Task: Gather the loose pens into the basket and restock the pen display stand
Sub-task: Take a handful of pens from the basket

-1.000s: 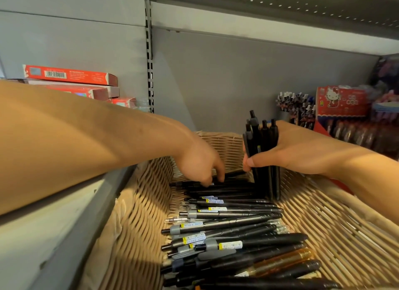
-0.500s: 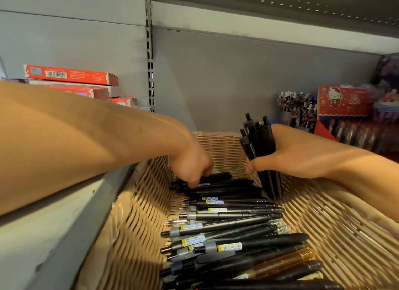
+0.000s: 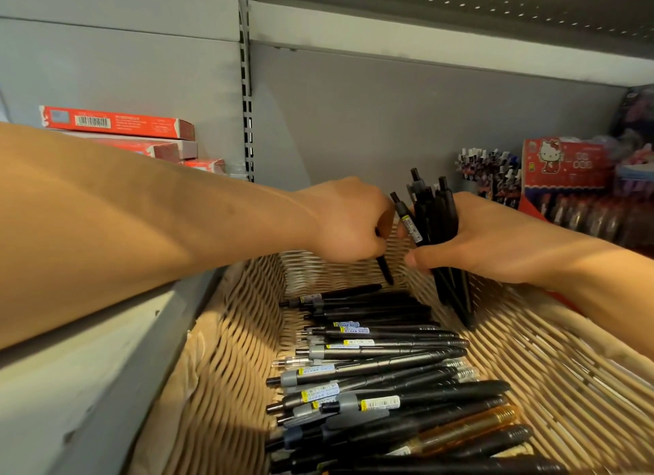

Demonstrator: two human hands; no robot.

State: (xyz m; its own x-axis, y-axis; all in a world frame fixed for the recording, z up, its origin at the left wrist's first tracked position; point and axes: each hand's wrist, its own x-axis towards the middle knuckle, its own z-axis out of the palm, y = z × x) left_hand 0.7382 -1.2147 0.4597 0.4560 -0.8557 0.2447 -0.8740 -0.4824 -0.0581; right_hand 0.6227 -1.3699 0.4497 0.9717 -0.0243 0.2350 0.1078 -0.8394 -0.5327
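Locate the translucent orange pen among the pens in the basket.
In the head view the translucent orange pen lies low and right in the woven wicker basket, among black pens, nearer the camera than both hands.

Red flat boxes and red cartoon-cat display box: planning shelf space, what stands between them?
Head view: bare grey back panel, slotted upright, and both hands holding black pens.

No text is legible; the red box (image 3: 116, 122) bears a barcode

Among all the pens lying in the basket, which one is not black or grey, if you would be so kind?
The translucent orange pen, lying near the front of the wicker basket; every other pen around it has a black or grey barrel.
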